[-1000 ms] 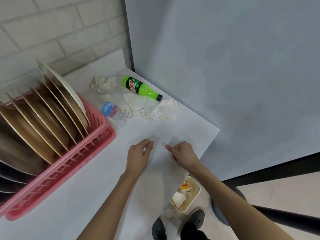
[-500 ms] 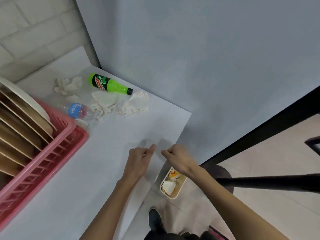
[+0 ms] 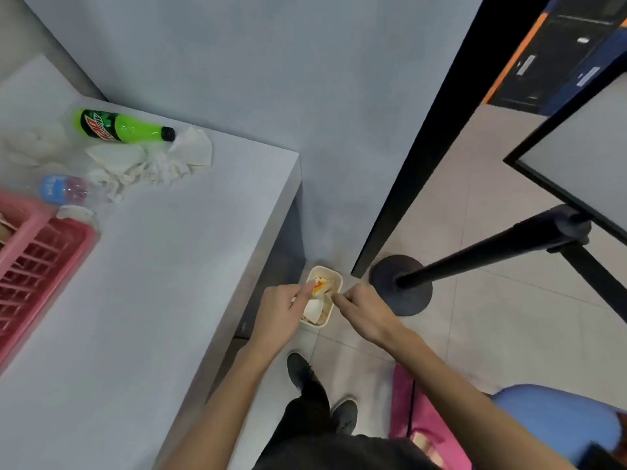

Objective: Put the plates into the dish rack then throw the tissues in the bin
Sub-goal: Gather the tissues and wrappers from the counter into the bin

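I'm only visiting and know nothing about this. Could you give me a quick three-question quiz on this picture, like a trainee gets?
1. Fill in: the dish rack is coloured ____.
2. True or false: the green bottle lies on its side next to the crumpled tissues.
3. The left hand and right hand are held above: A the dish rack, B the bin, C the green bottle.
Key: 1 pink; 2 true; 3 B.

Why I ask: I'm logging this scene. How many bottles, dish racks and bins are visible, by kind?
Bottles: 2, the green bottle and the clear bottle
Racks: 1, the pink dish rack
Bins: 1, the bin
Total: 4
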